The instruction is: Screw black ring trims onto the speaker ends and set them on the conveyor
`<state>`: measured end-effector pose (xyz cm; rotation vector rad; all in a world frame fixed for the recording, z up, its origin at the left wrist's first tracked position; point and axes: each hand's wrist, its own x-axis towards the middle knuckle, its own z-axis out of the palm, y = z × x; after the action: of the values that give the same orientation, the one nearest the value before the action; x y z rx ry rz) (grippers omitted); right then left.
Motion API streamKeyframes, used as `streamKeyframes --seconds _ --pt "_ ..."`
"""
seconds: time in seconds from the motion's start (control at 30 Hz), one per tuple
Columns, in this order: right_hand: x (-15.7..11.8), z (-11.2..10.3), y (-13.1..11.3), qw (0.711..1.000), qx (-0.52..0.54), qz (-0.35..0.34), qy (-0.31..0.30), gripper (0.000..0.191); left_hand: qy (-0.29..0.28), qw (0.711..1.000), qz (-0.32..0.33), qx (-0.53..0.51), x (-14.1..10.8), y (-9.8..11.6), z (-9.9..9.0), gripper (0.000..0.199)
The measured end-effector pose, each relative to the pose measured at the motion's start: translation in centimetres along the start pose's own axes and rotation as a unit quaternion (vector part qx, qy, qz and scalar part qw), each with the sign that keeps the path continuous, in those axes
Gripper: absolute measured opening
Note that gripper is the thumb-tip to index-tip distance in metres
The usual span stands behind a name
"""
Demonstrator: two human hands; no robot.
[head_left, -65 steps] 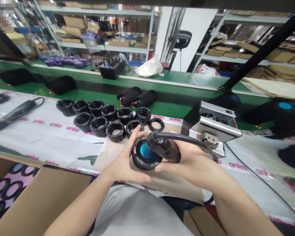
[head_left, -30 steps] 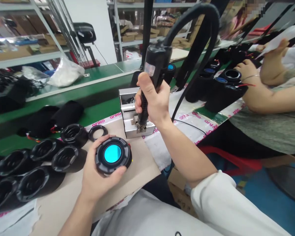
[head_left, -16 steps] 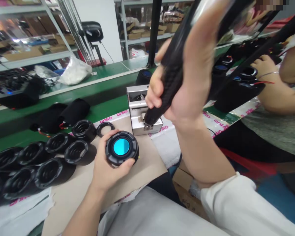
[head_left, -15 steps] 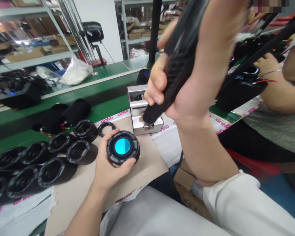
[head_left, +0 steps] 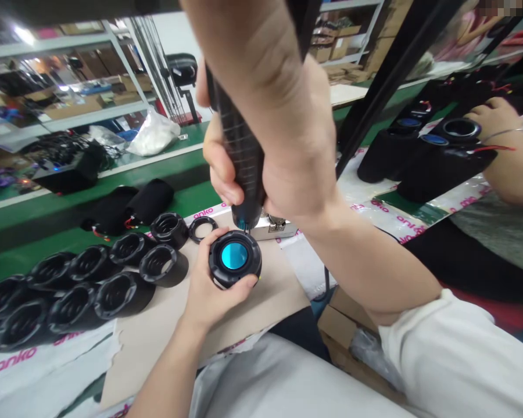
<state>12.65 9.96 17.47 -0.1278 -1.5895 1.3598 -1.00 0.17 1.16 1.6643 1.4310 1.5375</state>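
Observation:
My left hand (head_left: 213, 290) is closed around a round black speaker housing (head_left: 253, 255) with a shiny blue disc (head_left: 234, 255) at its centre, keeping it over the cardboard. My right hand (head_left: 283, 139) grips a black electric screwdriver (head_left: 244, 157), its tip pointing down at the far rim of the housing. Whether the bit touches a screw I cannot tell. Behind the screwdriver, a silver metal box (head_left: 279, 231), perhaps a screw feeder, is mostly hidden. A loose black ring (head_left: 202, 230) lies just beyond my left hand.
Several black cylindrical housings (head_left: 124, 293) stand in rows at the left, with black fabric-covered cylinders (head_left: 150, 203) behind them. Brown cardboard (head_left: 157, 342) covers the bench in front. To the right, a co-worker's hand (head_left: 501, 128) is beside black cylinders (head_left: 448, 165). A dark post (head_left: 392, 75) rises there.
My right hand has brought the screwdriver from over the metal box to the far rim of the speaker housing. My left hand still holds the housing. The whole view has shifted slightly.

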Motion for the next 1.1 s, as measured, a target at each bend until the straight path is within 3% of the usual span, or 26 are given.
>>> streamKeyframes --seconds 0.17,0.43,0.5,0.6,0.7,0.83,0.97,1.1 --pt "-0.6 0.1 1.8 1.000 0.019 0.014 0.004 0.038 0.002 1.000 -0.006 0.022 -0.1 0.0 0.0 0.078" --pt "-0.7 0.6 1.2 0.999 0.033 0.020 0.003 0.068 -0.006 1.000 -0.013 0.025 -0.2 -0.1 -0.1 0.081" --pt "-0.5 0.0 0.2 0.999 0.022 0.034 0.014 0.065 -0.004 1.000 -0.017 0.010 -0.2 -0.2 -0.1 0.081" --pt "-0.6 -2.1 -0.3 0.997 -0.004 0.009 0.081 0.066 -0.009 1.000 -0.025 -0.011 -0.2 -0.3 -0.1 0.081" --pt "-1.2 -4.6 1.6 0.983 -0.051 -0.051 0.166 0.061 -0.011 0.999 -0.028 -0.019 -0.1 -0.3 0.1 0.081" --pt "-1.7 -6.4 6.1 0.966 -0.078 -0.040 0.243 0.067 -0.006 1.000 -0.025 -0.014 0.1 -0.3 0.0 0.080" --pt "-2.5 -6.7 8.7 0.966 -0.073 -0.017 0.247 0.067 -0.010 1.000 -0.023 -0.013 0.2 -0.4 -0.1 0.084" --pt "-3.9 -7.4 9.0 0.978 -0.053 0.035 0.196 0.059 -0.018 0.999 -0.038 -0.021 0.1 -0.6 -0.2 0.089"
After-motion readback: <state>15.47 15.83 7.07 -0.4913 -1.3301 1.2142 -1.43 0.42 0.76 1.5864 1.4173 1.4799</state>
